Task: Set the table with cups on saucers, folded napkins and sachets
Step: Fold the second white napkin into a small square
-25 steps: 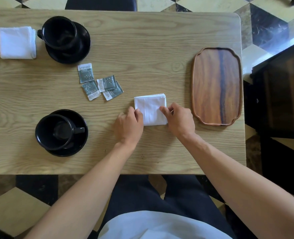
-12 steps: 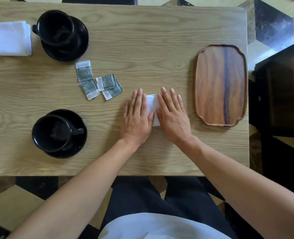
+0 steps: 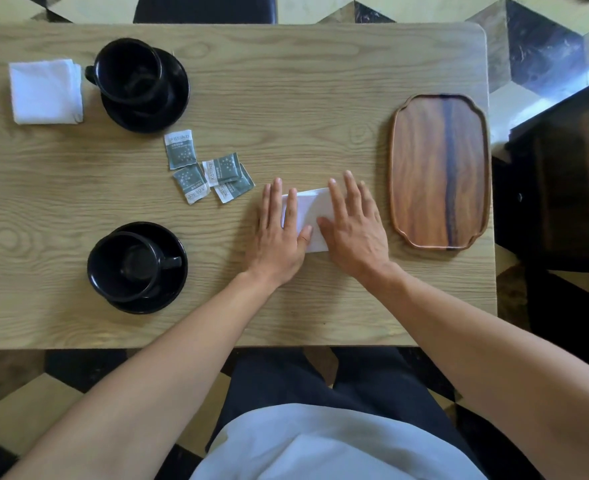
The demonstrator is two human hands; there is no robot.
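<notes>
Left hand (image 3: 279,233), right hand (image 3: 357,226) flat, fingers spread, pressing white napkin (image 3: 308,211); sweep outward evenly to sharpen crease, edges kept aligned.

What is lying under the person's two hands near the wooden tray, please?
A folded white napkin lies flat on the table. The left hand and right hand press on it with straight fingers. Only its middle strip and far edge show; both its sides are covered.
</notes>
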